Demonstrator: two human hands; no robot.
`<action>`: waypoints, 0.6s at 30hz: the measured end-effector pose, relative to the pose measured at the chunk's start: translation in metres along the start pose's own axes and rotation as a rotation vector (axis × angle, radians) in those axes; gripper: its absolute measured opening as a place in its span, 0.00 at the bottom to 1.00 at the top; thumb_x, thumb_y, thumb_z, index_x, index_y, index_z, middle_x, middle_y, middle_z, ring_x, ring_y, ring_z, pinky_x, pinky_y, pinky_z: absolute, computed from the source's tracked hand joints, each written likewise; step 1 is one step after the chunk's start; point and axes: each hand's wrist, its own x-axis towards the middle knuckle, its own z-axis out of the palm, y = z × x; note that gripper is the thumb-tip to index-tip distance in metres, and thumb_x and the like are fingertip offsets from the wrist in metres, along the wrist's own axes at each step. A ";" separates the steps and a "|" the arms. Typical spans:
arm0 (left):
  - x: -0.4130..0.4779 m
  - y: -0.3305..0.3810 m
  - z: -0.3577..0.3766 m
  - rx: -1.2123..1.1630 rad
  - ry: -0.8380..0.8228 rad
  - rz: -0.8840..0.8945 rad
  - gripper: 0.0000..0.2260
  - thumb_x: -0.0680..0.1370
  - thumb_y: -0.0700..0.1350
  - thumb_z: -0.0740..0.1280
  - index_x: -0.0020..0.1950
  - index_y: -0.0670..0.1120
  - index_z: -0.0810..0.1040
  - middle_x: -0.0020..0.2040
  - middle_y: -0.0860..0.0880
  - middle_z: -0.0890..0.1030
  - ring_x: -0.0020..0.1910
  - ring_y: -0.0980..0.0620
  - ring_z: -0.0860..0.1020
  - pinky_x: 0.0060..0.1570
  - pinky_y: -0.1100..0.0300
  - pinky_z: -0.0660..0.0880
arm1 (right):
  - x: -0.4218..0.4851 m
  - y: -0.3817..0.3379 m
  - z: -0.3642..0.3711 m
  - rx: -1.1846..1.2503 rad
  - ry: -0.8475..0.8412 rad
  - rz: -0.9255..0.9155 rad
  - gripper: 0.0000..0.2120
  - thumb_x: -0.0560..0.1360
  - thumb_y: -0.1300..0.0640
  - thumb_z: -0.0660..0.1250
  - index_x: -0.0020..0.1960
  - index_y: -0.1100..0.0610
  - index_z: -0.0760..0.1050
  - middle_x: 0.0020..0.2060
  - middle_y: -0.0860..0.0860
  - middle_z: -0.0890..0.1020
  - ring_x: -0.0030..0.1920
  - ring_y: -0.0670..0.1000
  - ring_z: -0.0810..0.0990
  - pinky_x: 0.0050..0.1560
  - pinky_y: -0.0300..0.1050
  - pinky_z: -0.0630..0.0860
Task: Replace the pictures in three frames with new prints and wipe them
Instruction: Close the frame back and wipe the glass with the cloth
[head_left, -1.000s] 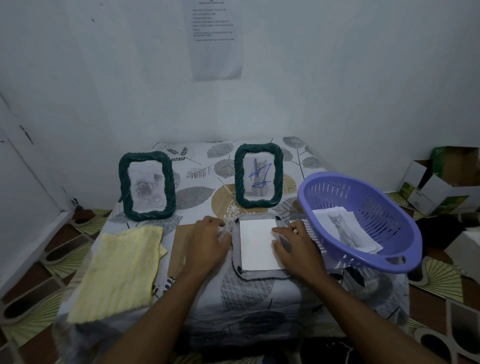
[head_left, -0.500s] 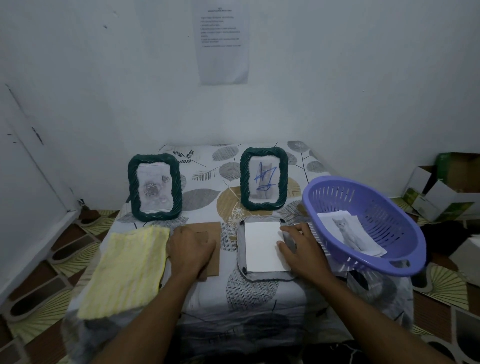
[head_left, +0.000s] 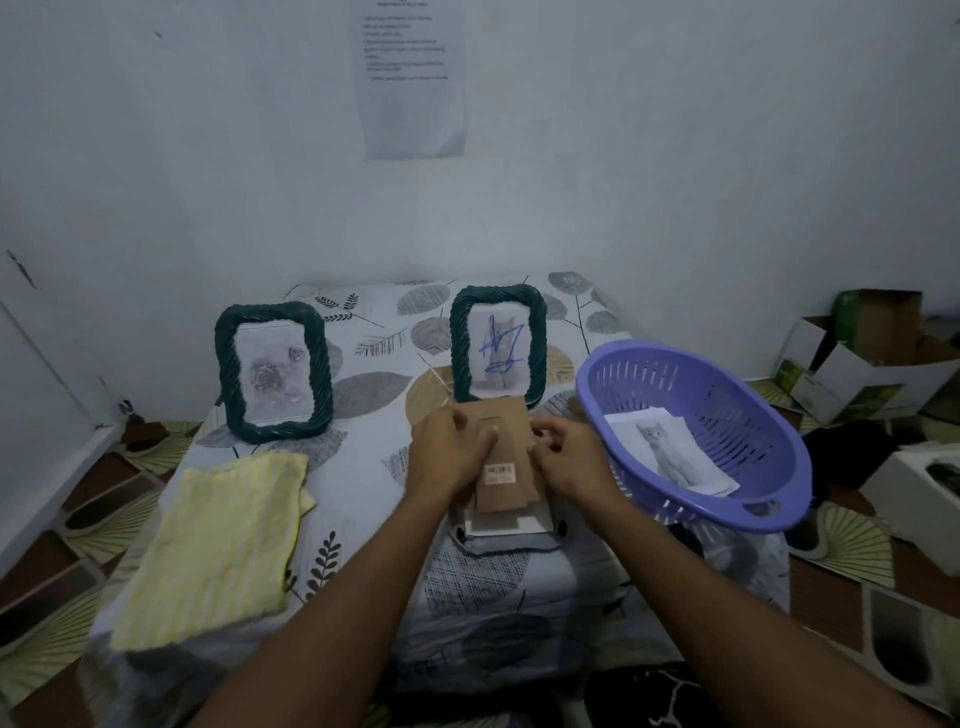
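- The face-down frame (head_left: 514, 543) lies on the tabletop (head_left: 363, 519) straight in front of the person. Only its grey near end shows; the rest is hidden under the brown backing board (head_left: 506, 462) and both hands.
- A white print (head_left: 506, 525) lies in that frame. Only a narrow strip of it shows at the board's near edge, and its picture side cannot be seen.
- The left hand (head_left: 447, 460) grips the board's left edge, fingers curled, thumb lying across the brown face.
- The right hand (head_left: 571, 462) has its fingers bent in against the board's right edge and holds it there. The fingertips themselves are blurred.
- The board is over the frame, its long axis running away from the person toward the wall. A small barcode label (head_left: 498, 474) is near the end closest to the person.
- The board's far end overlaps the foot of the right green frame (head_left: 497, 353). I cannot tell whether the board lies flat or is tilted up.
- That right green frame stands upright facing the person, long axis vertical. Its picture has blue scribbles over it.
- The left green frame (head_left: 274, 371) stands upright the same way, well apart, with a pale flower picture that is hard to make out.
- A purple basket (head_left: 727, 499) is just right of the hands, tipped toward the person, with a cat print (head_left: 670, 452) inside.
- A yellow cloth (head_left: 218, 540) lies folded at the tabletop's left.
- The sheet of paper (head_left: 413, 78) on the wall is cut off at the top, its text too small to read.
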 end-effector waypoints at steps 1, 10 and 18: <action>0.001 -0.005 0.001 -0.011 -0.008 0.015 0.16 0.72 0.51 0.72 0.56 0.45 0.79 0.55 0.46 0.80 0.53 0.48 0.78 0.51 0.58 0.73 | -0.001 0.003 -0.002 -0.037 0.008 -0.008 0.14 0.76 0.64 0.64 0.60 0.56 0.77 0.38 0.49 0.81 0.42 0.52 0.82 0.47 0.53 0.81; -0.003 -0.024 0.006 -0.029 -0.048 0.151 0.17 0.72 0.40 0.74 0.60 0.44 0.80 0.54 0.47 0.82 0.45 0.54 0.78 0.50 0.61 0.75 | -0.005 0.019 -0.009 -0.218 0.014 -0.018 0.19 0.76 0.62 0.66 0.66 0.57 0.74 0.40 0.50 0.80 0.43 0.49 0.80 0.49 0.48 0.79; -0.004 -0.032 0.009 0.001 -0.043 0.159 0.17 0.72 0.40 0.74 0.60 0.45 0.80 0.51 0.46 0.82 0.45 0.53 0.78 0.51 0.60 0.75 | -0.008 0.026 -0.008 -0.237 -0.033 -0.057 0.18 0.74 0.60 0.69 0.64 0.54 0.76 0.35 0.48 0.83 0.41 0.46 0.81 0.45 0.46 0.80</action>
